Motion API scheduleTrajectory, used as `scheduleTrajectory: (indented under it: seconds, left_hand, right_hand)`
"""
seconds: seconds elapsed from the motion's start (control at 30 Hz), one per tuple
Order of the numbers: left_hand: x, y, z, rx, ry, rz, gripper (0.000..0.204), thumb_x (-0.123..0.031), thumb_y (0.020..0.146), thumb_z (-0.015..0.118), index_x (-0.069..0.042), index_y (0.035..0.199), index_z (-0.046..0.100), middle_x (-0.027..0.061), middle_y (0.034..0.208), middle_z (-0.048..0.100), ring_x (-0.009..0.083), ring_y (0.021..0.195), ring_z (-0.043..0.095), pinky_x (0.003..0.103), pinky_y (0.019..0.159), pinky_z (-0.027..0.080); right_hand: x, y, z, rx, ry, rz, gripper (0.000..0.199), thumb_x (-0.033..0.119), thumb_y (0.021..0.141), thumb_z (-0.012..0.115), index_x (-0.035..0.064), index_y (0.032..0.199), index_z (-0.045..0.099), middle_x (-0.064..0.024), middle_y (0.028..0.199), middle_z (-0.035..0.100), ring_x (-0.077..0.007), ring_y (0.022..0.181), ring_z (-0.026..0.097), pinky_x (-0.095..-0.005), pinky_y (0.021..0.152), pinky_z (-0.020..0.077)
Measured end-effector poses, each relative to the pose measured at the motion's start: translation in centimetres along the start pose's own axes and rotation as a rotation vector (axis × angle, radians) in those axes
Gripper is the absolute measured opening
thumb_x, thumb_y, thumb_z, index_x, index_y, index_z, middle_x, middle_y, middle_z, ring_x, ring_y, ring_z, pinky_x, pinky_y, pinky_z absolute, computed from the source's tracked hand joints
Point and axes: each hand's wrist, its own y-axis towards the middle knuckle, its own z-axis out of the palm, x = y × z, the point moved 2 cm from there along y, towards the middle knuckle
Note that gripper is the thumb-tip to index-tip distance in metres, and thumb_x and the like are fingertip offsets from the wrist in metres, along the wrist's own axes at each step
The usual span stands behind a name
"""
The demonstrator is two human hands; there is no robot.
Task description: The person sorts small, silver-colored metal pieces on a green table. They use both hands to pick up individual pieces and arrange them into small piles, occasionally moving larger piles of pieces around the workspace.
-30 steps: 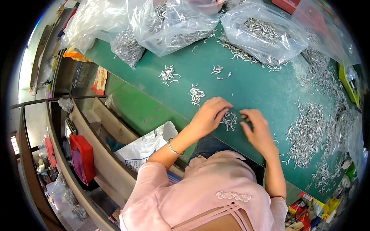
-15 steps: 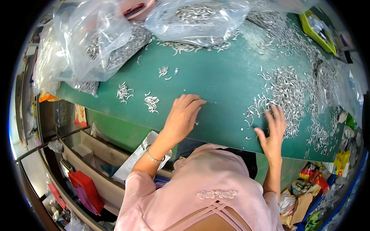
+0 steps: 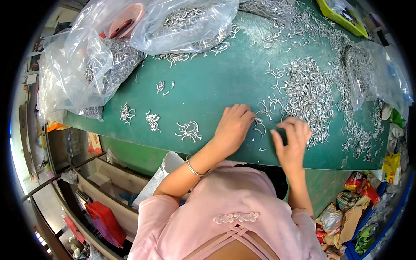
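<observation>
My left hand rests on the green table with its fingers bent and pressed together. Its fingertips meet a few loose curved silver metal pieces; whether any are gripped is hidden. Nearby, my right hand has its thumb apart from its bent fingers, and nothing shows between them. It is at the near left edge of a large heap of curved metal pieces. Left of my left hand lies a small cluster of the pieces, with a second cluster and a third cluster farther left.
Clear plastic bags of metal pieces, one at the left and one at the back, line the table. A third bag stands right. A pink bowl and yellow-green bin sit behind. Shelving is below left.
My left hand has moved right toward the heap, uncovering a small cluster. My right hand has drawn its fingers in and come closer to the left. The whole view has shifted a little.
</observation>
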Motion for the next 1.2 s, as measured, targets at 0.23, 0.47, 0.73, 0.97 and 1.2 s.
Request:
scheduleTrajectory:
  seconds: [0.23,0.47,0.73,0.97,1.2]
  left_hand:
    - [0.3,-1.3,-0.8,-0.147,-0.070,-0.094,0.012,-0.001,0.080,0.068,-0.004,0.091,0.065,0.0088,0.094,0.062,0.0282,0.089,0.060,0.037,0.077,0.044]
    - [-0.7,-1.9,-1.1,-0.097,-0.126,-0.099,0.012,0.000,0.080,0.068,-0.003,0.092,0.065,0.0100,0.097,0.062,0.0291,0.090,0.059,0.038,0.078,0.045]
    - [0.7,-4.8,-1.9,-0.235,-0.025,-0.130,0.025,0.000,0.078,0.069,-0.003,0.102,0.062,0.0120,0.097,0.057,0.0322,0.093,0.054,0.040,0.078,0.043]
    - [2.3,-6.3,-6.3,-0.238,-1.143,-0.469,0.036,-0.017,0.102,0.050,0.003,0.131,0.050,0.0077,0.108,0.063,0.0142,0.090,0.060,0.029,0.079,0.050]
    - [8.2,-7.9,-12.0,-0.345,-1.005,-0.587,0.027,-0.004,0.096,0.050,0.002,0.121,0.059,0.0048,0.096,0.065,0.0100,0.080,0.057,0.024,0.071,0.049]
  right_hand:
    - [-0.1,0.4,1.9,0.039,-0.036,-0.043,0.019,0.007,0.077,0.073,0.0049,0.091,0.061,-0.0084,0.091,0.060,-0.0253,0.081,0.053,-0.0392,0.076,0.0369]
    - [0.4,1.5,1.3,0.070,0.347,0.251,0.009,-0.002,0.083,0.065,-0.0031,0.091,0.062,-0.0140,0.080,0.062,-0.0278,0.067,0.059,-0.0377,0.064,0.0468]
    - [5.2,4.6,2.9,0.311,0.536,0.071,0.008,-0.003,0.084,0.065,-0.0038,0.092,0.063,-0.0132,0.084,0.062,-0.0245,0.064,0.058,-0.0331,0.061,0.0467]
    - [10.0,7.8,5.1,0.525,0.637,-0.058,0.011,-0.001,0.085,0.063,-0.0030,0.096,0.065,-0.0132,0.088,0.062,-0.0259,0.072,0.059,-0.0333,0.065,0.0474]
    - [10.3,7.9,4.9,0.373,0.585,-0.083,0.022,-0.002,0.086,0.062,-0.0019,0.107,0.064,-0.0149,0.100,0.063,-0.0265,0.086,0.062,-0.0330,0.077,0.0492]
